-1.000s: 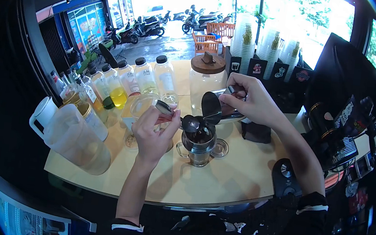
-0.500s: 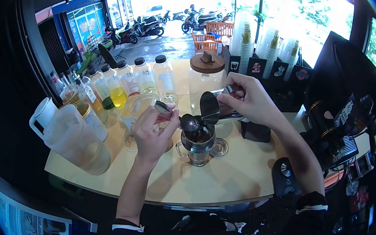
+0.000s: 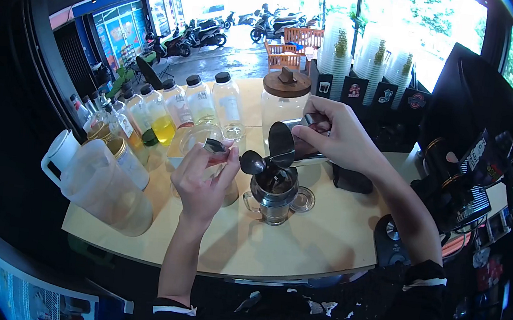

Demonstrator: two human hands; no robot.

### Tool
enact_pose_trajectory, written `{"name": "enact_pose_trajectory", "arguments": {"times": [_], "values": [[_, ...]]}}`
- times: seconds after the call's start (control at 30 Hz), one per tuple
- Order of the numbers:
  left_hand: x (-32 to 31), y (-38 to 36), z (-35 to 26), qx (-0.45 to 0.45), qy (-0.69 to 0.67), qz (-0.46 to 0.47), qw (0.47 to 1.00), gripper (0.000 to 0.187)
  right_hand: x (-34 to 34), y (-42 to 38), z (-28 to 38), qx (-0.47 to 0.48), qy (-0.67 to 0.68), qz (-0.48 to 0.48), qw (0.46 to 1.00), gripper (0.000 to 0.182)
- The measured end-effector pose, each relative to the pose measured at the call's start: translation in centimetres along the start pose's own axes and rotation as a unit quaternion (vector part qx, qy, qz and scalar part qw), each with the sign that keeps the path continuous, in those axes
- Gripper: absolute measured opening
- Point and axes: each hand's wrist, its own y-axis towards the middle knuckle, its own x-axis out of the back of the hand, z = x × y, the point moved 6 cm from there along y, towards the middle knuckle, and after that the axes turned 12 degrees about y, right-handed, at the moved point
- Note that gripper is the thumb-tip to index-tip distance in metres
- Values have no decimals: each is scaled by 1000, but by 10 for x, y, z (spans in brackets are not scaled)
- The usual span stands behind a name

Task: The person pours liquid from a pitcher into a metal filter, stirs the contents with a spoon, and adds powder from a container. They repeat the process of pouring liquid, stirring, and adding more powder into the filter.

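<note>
My left hand (image 3: 202, 179) pinches a spoon (image 3: 252, 162) by its handle, with the dark bowl tilted over a metal drip filter (image 3: 274, 185). My right hand (image 3: 337, 134) grips the handle of a metal jug (image 3: 282, 144). The jug is tipped to the left, its mouth right over the filter and close to the spoon bowl. Dark contents show inside the filter, which sits on top of a glass mug (image 3: 274, 215). A round metal lid (image 3: 304, 199) lies on the table just right of the mug.
A large glass jar (image 3: 286, 84) with wooden lid stands behind the jug. Bottles (image 3: 163, 126) and a frosted pitcher (image 3: 106, 188) line the left side. Stacked plastic cups (image 3: 338, 53) stand at the back right; a dark cloth-like item (image 3: 352, 179) and a scale-like device (image 3: 390, 241) lie right.
The jug mouth and the spoon bowl have shifted slightly to the left, and the spoon sits a little higher. Both hands keep their grips. The view has moved slightly.
</note>
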Motion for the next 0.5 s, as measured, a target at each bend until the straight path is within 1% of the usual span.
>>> {"name": "enact_pose_trajectory", "arguments": {"times": [0.17,0.3,0.4,0.5], "values": [[2,-3,1,-15,8,-4,1000,15,-6,3,-1,21,-4,4,1000,29],[1,-5,1,-12,10,-2,1000,15,-7,5,-9,1,22,-5,1000,29],[2,-6,-2,-29,29,-2,999,16,-3,6,-10,18,-9,-13,1000,29],[1,-6,-1,-22,19,1,1000,16,1,5,-7,28,-46,-17,998,28]]}}
